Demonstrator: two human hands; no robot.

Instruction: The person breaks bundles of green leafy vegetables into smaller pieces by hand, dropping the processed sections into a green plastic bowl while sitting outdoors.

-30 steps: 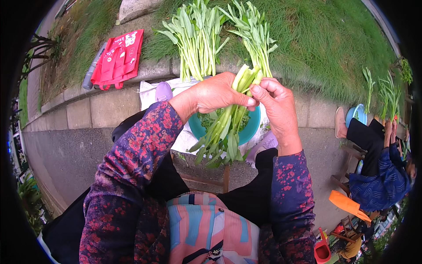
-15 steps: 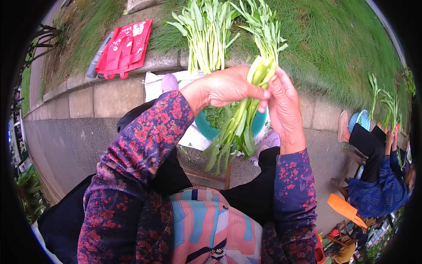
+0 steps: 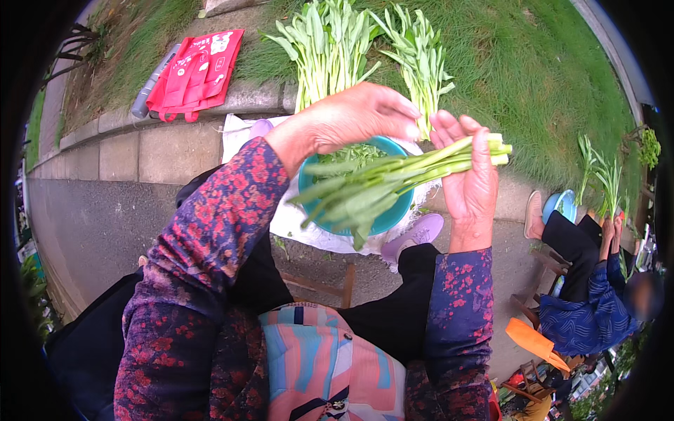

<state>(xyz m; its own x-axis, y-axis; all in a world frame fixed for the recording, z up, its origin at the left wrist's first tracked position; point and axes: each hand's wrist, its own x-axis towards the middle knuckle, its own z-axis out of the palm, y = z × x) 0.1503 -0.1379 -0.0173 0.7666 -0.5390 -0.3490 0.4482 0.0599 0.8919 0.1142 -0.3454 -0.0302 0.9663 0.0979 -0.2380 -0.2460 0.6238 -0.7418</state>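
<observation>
A bunch of water spinach point(image 3: 393, 184) lies sideways across my right hand point(image 3: 467, 200), cut stems pointing right and leaves hanging left over a teal basin point(image 3: 399, 219). My right thumb is pressed over the stems, its fingers behind them. Above the leaves and apart from the bunch is my left hand point(image 3: 344, 118), its fingers stretched toward the right fingertips with nothing in them. Picked green leaves point(image 3: 354, 156) lie inside the basin, partly hidden by the held bunch. A large bundle of water spinach point(image 3: 326, 52) and a smaller bundle point(image 3: 420, 67) lie beyond my hands.
White sheeting point(image 3: 284, 219) spreads under the basin, between my lilac shoes point(image 3: 421, 231). A red bag point(image 3: 203, 74) and a grey cylinder point(image 3: 154, 81) rest on the kerb at left. At right, a seated person point(image 3: 586, 316) holds greens near a blue basin point(image 3: 564, 203).
The water spinach has turned from upright to sideways, its stem ends now at the right. My left hand has let go of it and opened; the right hand still holds it.
</observation>
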